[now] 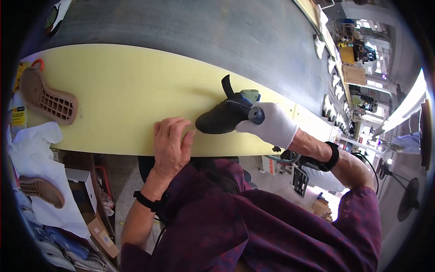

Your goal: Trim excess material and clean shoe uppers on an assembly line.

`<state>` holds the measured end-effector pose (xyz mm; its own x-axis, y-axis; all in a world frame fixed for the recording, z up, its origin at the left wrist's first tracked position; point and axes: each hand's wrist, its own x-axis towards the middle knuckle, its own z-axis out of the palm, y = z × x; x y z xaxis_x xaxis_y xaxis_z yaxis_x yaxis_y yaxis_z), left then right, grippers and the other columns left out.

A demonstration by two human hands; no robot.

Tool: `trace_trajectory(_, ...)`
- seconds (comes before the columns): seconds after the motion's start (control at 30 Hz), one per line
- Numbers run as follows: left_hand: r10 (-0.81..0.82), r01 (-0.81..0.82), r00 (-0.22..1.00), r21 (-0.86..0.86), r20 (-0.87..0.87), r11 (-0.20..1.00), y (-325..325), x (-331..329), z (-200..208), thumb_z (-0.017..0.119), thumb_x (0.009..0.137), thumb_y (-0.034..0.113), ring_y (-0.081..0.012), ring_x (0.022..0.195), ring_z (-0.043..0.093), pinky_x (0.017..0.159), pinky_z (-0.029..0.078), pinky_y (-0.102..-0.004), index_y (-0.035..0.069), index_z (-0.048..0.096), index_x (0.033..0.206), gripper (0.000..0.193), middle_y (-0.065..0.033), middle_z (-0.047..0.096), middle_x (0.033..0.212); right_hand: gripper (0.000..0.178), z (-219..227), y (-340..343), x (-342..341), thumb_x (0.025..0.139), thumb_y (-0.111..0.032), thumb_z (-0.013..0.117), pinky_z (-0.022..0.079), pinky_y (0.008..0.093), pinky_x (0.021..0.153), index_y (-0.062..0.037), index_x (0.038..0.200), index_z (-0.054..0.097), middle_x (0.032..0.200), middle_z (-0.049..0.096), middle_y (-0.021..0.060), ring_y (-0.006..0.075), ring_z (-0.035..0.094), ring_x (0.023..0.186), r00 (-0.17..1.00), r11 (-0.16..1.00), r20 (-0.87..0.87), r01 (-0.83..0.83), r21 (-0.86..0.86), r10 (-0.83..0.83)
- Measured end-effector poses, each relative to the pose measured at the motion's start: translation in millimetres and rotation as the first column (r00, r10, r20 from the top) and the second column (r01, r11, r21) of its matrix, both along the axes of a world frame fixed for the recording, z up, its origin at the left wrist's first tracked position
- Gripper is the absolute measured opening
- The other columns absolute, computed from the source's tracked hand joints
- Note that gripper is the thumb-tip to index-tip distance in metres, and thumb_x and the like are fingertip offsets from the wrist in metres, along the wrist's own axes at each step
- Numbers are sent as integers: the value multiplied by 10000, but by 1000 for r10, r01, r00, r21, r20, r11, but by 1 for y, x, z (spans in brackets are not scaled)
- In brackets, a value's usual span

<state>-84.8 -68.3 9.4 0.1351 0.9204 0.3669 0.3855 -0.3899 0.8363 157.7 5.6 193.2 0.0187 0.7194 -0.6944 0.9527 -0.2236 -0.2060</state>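
A black shoe upper [219,119] sits on a pale green shoe last [250,95] on the yellow bench, its toe to the left and its tongue standing up. My right hand [275,123], in a white knitted glove, is closed at the shoe's right side. From its grip sticks out a dark grey, round-ended handle [256,115]; the rest of that tool is hidden. The gloved fingertips meet the shoe's near side. Just left of the toe, my bare left hand [171,143] hovers by the bench edge, fingers loosely bent, thumb apart, holding nothing.
On the yellow bench [122,99] at far left lies a brown lattice sole [53,97]. Another brown sole [43,189] rests on white paper at lower left. Beyond the bench runs a grey conveyor belt [195,27]. White shoe parts [320,45] line its right side.
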Motion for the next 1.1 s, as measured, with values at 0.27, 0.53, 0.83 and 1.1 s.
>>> trace_trajectory(0.27,50,-50,998,-4,28,999,3,-15,5,724,993,111,-308,949,651,873,458,-443,57,642,1185,216,-110,666,1082,482,-3,0,-4,859,-448,898,572,400,663,15,897,769,738,722,172,297,724,677,1000,999,-8,-26,41,26)
trace_trajectory(0.53,-65,65,997,9,30,998,2,-7,12,781,943,154,-325,1036,636,940,471,-454,53,647,1243,344,-135,654,1214,415,-5,-3,-8,859,-358,939,486,338,582,4,845,737,665,641,60,127,589,626,999,997,-16,-31,72,32)
trace_trajectory(0.83,-165,165,986,85,-6,983,10,27,-2,831,888,149,-314,1084,614,983,466,-473,92,665,1268,419,-94,612,1213,414,-2,-16,9,864,-340,935,468,318,566,12,850,720,658,639,31,93,554,613,992,987,-97,87,134,-75)
trace_trajectory(1.1,-133,133,991,92,-9,987,9,29,-2,835,897,167,-318,1055,601,966,469,-479,117,676,1267,406,-89,585,1199,417,11,-15,14,874,-385,905,513,355,615,3,901,757,701,677,73,155,626,650,992,992,-42,120,49,-118)
